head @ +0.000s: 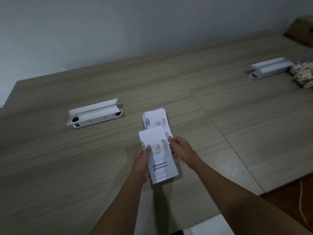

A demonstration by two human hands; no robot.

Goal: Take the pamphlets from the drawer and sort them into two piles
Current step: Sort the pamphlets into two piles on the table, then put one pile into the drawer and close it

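Observation:
A stack of white pamphlets (156, 120) lies on the wooden table (84, 167) near its middle. Just in front of it my left hand (142, 164) holds a bundle of white pamphlets (158, 160) with dark printed text, thumb on top of the front sheet. My right hand (180, 147) touches the right edge of that bundle, where it overlaps the near end of the stack on the table. Its fingers are curled at the paper edge. The drawer is not in view.
A white pop-up socket box (94, 113) with its lid raised sits left of the stack. A second one (271, 67) stands at the far right, beside a patterned cloth bundle (302, 73). A cardboard box (300, 31) sits at the back right corner. A thin cord (303, 202) hangs off the table's right.

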